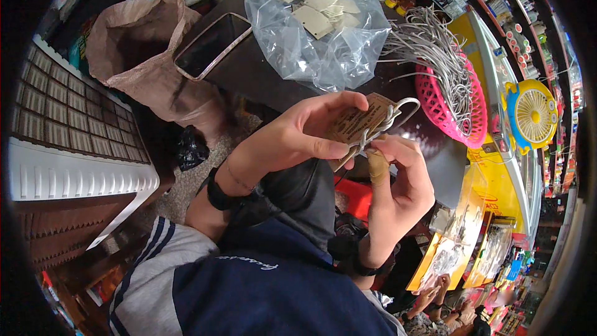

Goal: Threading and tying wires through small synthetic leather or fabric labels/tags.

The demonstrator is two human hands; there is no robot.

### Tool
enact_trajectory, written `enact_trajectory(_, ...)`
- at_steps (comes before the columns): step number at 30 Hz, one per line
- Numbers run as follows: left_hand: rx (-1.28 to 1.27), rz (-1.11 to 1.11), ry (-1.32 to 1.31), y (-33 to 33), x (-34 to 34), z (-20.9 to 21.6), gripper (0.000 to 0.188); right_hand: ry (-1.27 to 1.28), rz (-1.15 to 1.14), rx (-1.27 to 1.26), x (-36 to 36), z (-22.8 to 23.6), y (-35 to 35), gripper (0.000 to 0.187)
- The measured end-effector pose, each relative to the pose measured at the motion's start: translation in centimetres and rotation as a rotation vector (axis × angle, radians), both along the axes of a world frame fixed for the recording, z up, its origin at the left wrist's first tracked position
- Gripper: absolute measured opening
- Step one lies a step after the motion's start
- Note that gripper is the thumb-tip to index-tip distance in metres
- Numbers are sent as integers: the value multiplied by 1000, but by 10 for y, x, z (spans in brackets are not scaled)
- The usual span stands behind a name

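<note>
My left hand holds a brown printed card tag between its thumb and fingers, tilted above my lap. A grey cord lies twisted across the tag's edge, with a loop standing out to the right. The thumb and forefinger of my right hand pinch the cord close to the twist. Tan tape wraps the right thumb. Beyond my hands, a clear plastic bag with several pale tags rests on the dark table. To its right, a pink basket holds a heap of grey cords.
A rectangular dark container with a pale rim stands left of the bag. Further left are a brown sack and a white slatted crate. A yellow and blue fan stands at right. Another person's hands show at lower right.
</note>
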State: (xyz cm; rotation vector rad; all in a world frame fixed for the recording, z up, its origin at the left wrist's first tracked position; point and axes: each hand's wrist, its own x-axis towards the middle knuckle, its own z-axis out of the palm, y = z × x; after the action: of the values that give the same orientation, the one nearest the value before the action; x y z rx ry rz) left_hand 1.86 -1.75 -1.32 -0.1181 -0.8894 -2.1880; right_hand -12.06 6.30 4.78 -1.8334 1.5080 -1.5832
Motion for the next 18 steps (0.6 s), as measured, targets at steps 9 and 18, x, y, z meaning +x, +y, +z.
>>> enact_trajectory(9, -154, 150, -191, 9, 0, 17, 51, -52, -173, 0, -2, 0, 0, 15)
enact_trajectory(18, -675, 647, -527, 18, 0, 29, 42, 224, -230, -86, -12, -2, -9, 17)
